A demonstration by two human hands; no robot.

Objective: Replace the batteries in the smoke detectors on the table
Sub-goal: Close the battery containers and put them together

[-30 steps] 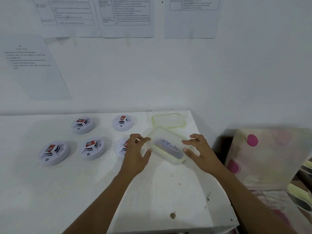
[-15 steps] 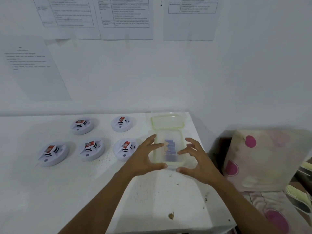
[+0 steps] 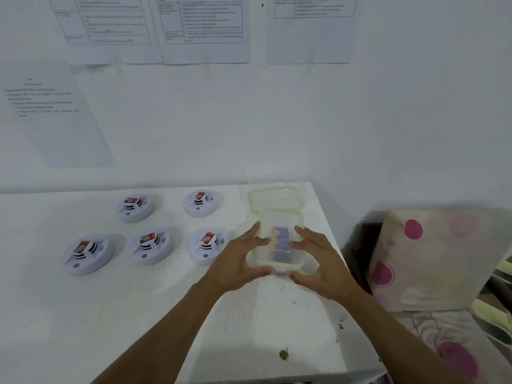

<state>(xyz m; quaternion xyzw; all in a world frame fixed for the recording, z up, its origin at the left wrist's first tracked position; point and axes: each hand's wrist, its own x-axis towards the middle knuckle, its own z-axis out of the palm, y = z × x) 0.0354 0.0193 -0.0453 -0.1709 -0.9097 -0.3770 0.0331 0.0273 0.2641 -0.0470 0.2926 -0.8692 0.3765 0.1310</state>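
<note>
Several white round smoke detectors lie on the white table [image 3: 83, 314], each with a red battery showing on top; the nearest one [image 3: 207, 245] sits just left of my left hand. A clear plastic box [image 3: 279, 261] with a green rim holds blue batteries [image 3: 282, 241]. My left hand [image 3: 238, 261] grips the box's left side, thumb at the near rim. My right hand [image 3: 318, 261] grips its right side the same way. The box's lid [image 3: 277, 198] lies right behind it.
The table's right edge runs close to my right hand. Beyond it stands a cushion [image 3: 432, 259] with pink dots. Printed sheets [image 3: 205, 29] hang on the white wall behind the table. A small brown speck [image 3: 284, 354] lies near the front edge.
The box was turned from a slanted position to square with the table and set down in front of its lid. Both hands shifted round it to hold its sides.
</note>
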